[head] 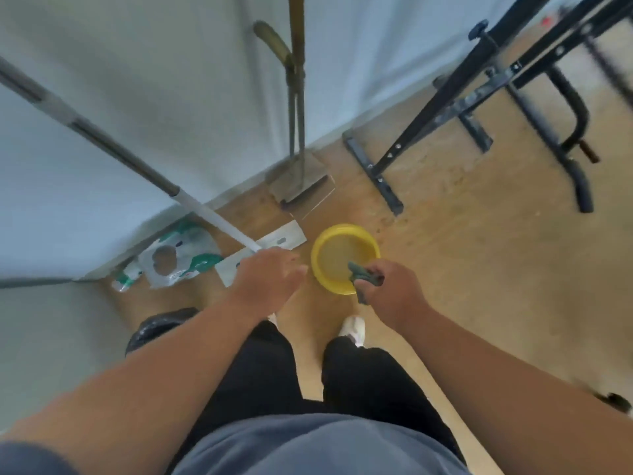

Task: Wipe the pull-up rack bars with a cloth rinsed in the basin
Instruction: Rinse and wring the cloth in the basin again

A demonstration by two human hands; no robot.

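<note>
Cloth [364, 277] bunched in right hand [394, 293] over the basin [345, 258] may drip on the floor; left hand [270, 277] beside the basin hangs relaxed.

- The basin [346, 258] looks like smooth yellow plastic with a slight shine on the rim.
- The cloth [363, 278] is soft, matt grey-green fabric, crumpled.
- The pull-up rack [455, 108] is black painted metal, with pale scuffed patches.
- The floor [479, 255] looks like light wood, matt and stained in places.
- The mop handle [219, 219] is smooth and white at the low end, dark and dull higher up.
- The packaging [178, 258] by the wall is thin glossy plastic film.
</note>
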